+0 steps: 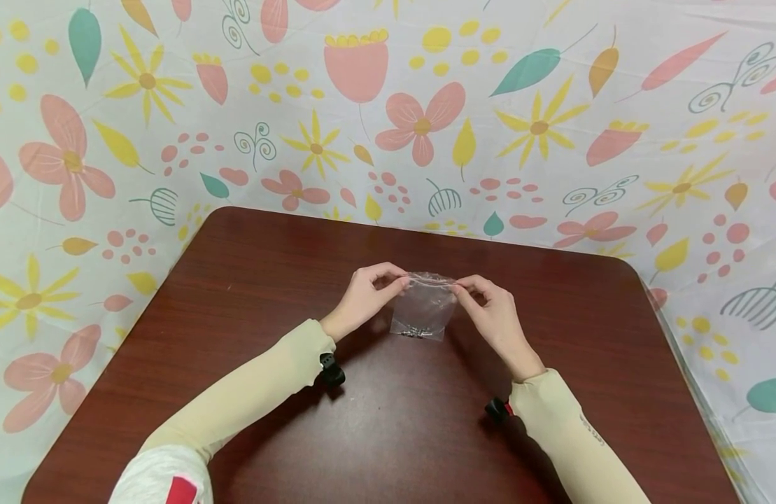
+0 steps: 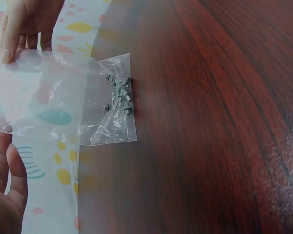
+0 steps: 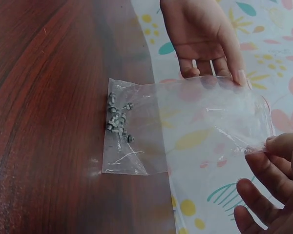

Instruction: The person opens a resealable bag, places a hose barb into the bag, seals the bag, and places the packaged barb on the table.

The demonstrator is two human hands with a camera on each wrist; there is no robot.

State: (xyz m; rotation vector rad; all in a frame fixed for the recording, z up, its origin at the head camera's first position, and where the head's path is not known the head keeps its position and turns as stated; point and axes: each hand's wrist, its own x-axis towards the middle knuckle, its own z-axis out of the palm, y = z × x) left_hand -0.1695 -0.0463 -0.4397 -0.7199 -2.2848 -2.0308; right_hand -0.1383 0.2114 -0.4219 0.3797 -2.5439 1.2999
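A clear zip bag (image 1: 423,308) hangs upright between both hands, its bottom edge at the tabletop. Several small metal screws (image 1: 416,332) lie gathered along the bottom of the bag; in the right wrist view these small dark and silver pieces (image 3: 118,119) sit in a loose cluster. My left hand (image 1: 370,292) pinches the bag's top left corner between thumb and finger. At the top right corner, my right hand (image 1: 492,309) pinches the bag the same way. The right wrist view shows the right hand's thumb and forefinger on the bag's edge, with its other fingers spread loosely.
A dark brown wooden table (image 1: 375,434) lies beneath the hands. Behind it hangs a white cloth (image 1: 337,168) with a flower and leaf print. Black wrist cameras (image 1: 332,371) are strapped at both sleeve cuffs.
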